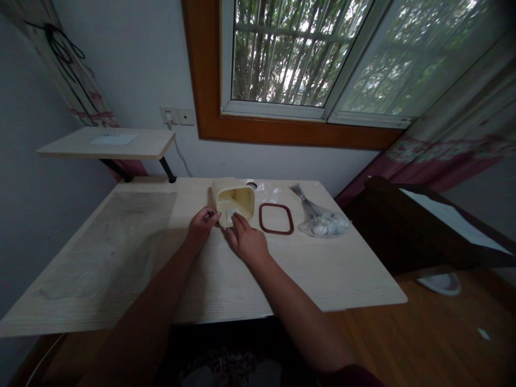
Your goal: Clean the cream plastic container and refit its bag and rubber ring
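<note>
On table (322,285): container (237,195) left, frame (276,205) between, bag (323,223) right.

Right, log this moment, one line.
Left hand: at edge of cream container; right hand: fingertips at white piece inside; beside container: red-brown frame, clear bag

Dark maroon sleeve (355,376) above bare right forearm (298,317); patterned clothing (226,368), reddish and pale, blurred.

Right hand (250,243) at cream container (231,186)
</note>
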The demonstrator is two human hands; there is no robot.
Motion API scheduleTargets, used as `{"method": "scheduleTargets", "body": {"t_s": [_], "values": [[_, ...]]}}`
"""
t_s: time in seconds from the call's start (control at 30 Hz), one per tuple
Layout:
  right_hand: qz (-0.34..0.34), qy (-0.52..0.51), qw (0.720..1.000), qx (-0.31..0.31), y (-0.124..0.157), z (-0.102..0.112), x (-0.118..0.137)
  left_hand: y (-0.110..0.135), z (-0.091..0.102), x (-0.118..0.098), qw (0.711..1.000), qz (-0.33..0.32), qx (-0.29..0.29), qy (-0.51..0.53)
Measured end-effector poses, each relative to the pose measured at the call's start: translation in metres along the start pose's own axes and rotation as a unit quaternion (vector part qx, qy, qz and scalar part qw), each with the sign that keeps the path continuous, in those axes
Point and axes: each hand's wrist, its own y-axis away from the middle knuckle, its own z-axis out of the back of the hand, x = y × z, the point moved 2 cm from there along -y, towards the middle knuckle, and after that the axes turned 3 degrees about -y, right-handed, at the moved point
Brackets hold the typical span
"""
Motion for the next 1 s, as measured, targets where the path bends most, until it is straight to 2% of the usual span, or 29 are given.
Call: {"method": "scheduleTargets", "body": {"t_s": [0.13,0.37,0.63,0.87,1.0], "values": [[-0.025,0.017,1.000,0.000,0.001,0.003,-0.005,0.000,0.001,0.000,1.000,-0.006,-0.005,0.010],[0.060,-0.001,0.998,0.029,0.002,-0.002,0.004,0.000,0.004,0.002,1.000,0.003,-0.017,0.010],[-0.008,0.071,0.997,0.042,0.001,0.002,-0.006,-0.002,0.003,0.007,0.999,-0.020,-0.019,0.016],[0.004,0.094,0.993,0.071,-0.001,0.004,-0.009,-0.003,0.004,0.005,0.999,-0.020,-0.025,0.032],[0.005,0.079,0.995,0.062,-0.002,0.006,-0.012,-0.003,0.004,0.005,0.998,-0.038,-0.029,0.039]]}}
